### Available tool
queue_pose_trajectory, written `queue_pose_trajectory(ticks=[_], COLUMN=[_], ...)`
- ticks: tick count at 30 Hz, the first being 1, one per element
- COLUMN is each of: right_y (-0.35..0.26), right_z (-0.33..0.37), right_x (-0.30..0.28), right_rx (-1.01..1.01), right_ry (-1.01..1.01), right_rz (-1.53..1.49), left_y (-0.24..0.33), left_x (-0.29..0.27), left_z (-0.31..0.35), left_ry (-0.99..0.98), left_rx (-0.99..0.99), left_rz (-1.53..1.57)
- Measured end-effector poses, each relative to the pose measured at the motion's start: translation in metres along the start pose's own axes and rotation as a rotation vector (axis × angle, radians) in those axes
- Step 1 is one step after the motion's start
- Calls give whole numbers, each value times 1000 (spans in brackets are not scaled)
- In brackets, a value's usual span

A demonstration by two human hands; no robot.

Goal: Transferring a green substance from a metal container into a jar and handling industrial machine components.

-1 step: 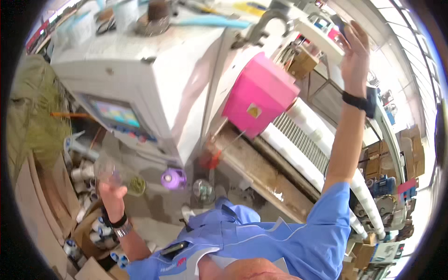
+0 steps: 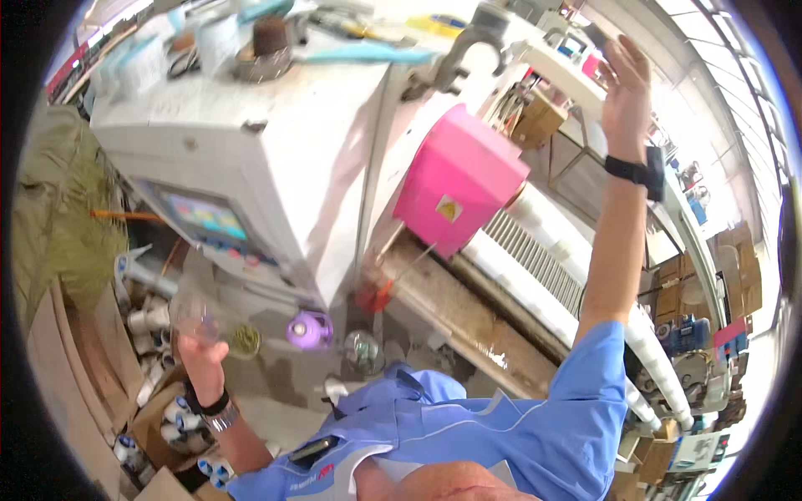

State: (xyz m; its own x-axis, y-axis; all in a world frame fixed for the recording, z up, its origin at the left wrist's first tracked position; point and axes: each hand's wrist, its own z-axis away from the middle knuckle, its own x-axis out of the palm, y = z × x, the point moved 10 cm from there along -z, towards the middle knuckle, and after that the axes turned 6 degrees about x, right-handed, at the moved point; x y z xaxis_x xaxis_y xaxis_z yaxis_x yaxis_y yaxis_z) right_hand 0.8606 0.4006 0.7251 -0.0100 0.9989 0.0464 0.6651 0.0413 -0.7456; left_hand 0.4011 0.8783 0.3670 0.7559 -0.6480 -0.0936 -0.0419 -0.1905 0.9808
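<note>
My left hand point(image 2: 200, 363) is at the lower left, wrapped round a clear, see-through container point(image 2: 194, 317) blurred by motion; whether it is a cup or a bottle I cannot tell. My right hand point(image 2: 628, 92) is raised at the upper right, its fingers bent. A small dark object point(image 2: 595, 35) shows at its fingertips, too blurred to name. Between my arms stands a white machine cabinet point(image 2: 192, 125) with a lit screen point(image 2: 205, 214). Right of the cabinet is a pink cover point(image 2: 459, 175) over the end of white rollers point(image 2: 518, 275).
On the cabinet lie a brown spool point(image 2: 269, 42), white tubs point(image 2: 219, 46) and a grey clamp point(image 2: 480, 42). Below stand a purple jug point(image 2: 309, 331), a glass jar point(image 2: 364, 352) and a jar with green contents point(image 2: 245, 341). White bobbins point(image 2: 180, 426) fill cartons at lower left.
The cabinet and pink cover sit slightly differently in the picture, as the view has shifted a little. My right hand is slightly further left, with the dark object moving along; my left hand barely differs.
</note>
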Motion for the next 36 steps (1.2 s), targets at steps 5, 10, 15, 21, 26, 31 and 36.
queue_pose_trajectory(ticks=[5,10,15,21,26,31,36], right_y=[59,123,156,167,155,144,146], right_z=[-107,-148,-143,-156,-155,-158,-152], right_x=[-7,65,101,110,129,137,147], right_rx=[43,25,118,156,-48,-351,-441], right_ry=[28,-33,-132,-179,-399,-447,-492], right_rz=[-69,-38,19,141,406,515,618], left_y=[16,-25,-18,-5,0,-6,-6], left_x=[43,60,89,100,101,97,99], left_z=[20,45,67,70,70,70,70], left_ry=[95,146,257,277,252,248,224], left_rx=[80,-55,-58,2,-14,-39,-59], left_rz=[246,8,245,313,262,252,241])
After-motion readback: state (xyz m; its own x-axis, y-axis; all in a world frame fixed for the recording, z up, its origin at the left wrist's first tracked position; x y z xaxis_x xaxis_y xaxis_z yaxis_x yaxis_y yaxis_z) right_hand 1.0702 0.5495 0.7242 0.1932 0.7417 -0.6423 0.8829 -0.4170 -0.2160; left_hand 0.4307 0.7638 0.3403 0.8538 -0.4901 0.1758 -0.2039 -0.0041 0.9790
